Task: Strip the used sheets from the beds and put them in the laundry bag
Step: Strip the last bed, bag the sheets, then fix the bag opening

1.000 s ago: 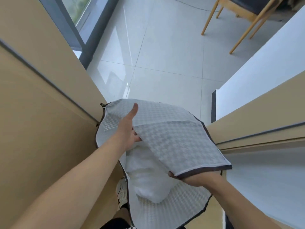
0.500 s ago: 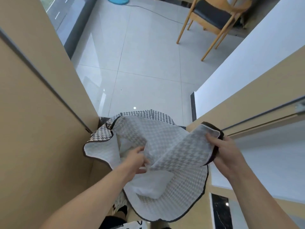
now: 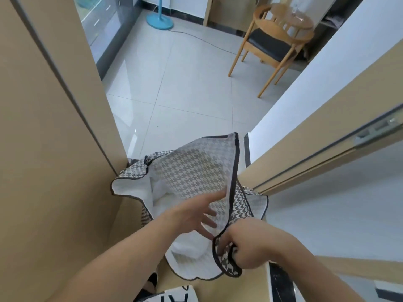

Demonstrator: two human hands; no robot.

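While the right hand [image 3: 250,247] pinches the laundry bag [image 3: 192,173] rim, the left hand [image 3: 194,214] reaches inside, fingers spread.

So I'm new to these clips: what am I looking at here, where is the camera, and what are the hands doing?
There is no machine here, only a person's two bare hands. The single camera sits on the person's head and looks forward and down. The right hand pinches the dark-trimmed edge of a houndstooth laundry bag, holding its mouth open. The left hand is spread with straight fingers at the opening and grips nothing. White sheets lie bunched inside the bag. Beyond are the grey tiled floor, a wooden chair and a blue fan base.
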